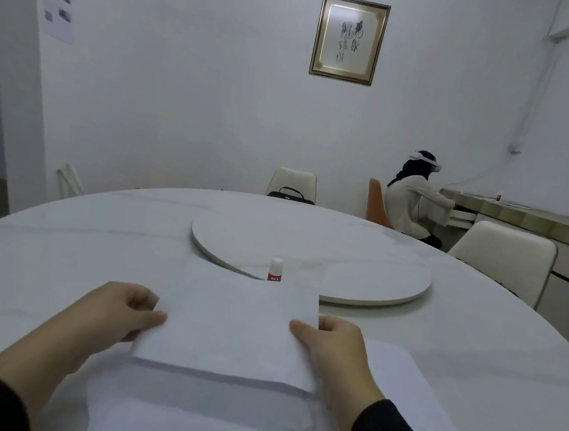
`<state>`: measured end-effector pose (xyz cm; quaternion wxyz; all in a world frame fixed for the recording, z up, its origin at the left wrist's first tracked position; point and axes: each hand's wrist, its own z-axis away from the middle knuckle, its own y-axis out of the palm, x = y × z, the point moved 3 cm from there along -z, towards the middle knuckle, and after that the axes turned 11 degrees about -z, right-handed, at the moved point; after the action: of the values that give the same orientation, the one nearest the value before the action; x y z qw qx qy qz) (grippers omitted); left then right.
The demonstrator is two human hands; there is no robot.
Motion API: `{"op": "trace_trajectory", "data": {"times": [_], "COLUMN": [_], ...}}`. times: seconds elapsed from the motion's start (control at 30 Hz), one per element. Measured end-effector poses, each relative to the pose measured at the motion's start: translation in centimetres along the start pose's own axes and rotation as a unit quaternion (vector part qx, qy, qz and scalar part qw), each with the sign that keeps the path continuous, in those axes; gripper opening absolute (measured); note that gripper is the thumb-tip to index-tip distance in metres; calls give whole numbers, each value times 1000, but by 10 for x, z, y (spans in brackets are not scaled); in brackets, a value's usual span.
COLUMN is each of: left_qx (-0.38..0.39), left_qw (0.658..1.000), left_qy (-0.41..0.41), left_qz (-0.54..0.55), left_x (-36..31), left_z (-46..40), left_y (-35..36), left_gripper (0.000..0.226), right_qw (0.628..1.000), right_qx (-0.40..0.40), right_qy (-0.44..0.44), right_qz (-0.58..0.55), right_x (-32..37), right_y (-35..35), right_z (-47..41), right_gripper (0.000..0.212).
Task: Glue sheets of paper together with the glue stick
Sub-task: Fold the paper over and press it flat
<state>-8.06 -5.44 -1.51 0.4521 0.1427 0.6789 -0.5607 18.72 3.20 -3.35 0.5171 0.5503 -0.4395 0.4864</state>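
Observation:
A white sheet of paper [232,320] is lifted off the table, tilted up toward me. My left hand [123,311] pinches its left edge and my right hand [330,343] pinches its right edge. Under it lie more white sheets [190,410], one sticking out to the right [400,373]. A glue stick [275,269] with a white cap and red label stands upright just beyond the held sheet, its lower part hidden by the paper.
The round white table [67,248] carries a white turntable disc [324,249] in its middle. Cream chairs [510,255] stand at the far and right sides. Another person [412,199] sits at a counter by the right wall.

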Motion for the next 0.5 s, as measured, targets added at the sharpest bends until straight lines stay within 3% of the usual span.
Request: {"op": "trace_trajectory", "data": {"times": [0.1, 0.3, 0.5], "left_qx": [16, 10, 10], "left_qw": [1000, 999, 995], "left_qy": [-9, -21, -10], "left_qz": [-4, -21, -95], "left_x": [12, 19, 23], "left_z": [0, -1, -3], "left_y": [4, -2, -4], "left_gripper": [4, 13, 12], "right_qw": [999, 995, 990], "right_qx": [-2, -9, -7], "right_qy": [4, -4, 2], "right_qz": [36, 99, 142], "right_x": [-3, -4, -6], "right_y": [-2, -2, -3], "right_z": [-1, -1, -3], "right_gripper": [14, 26, 22]}}
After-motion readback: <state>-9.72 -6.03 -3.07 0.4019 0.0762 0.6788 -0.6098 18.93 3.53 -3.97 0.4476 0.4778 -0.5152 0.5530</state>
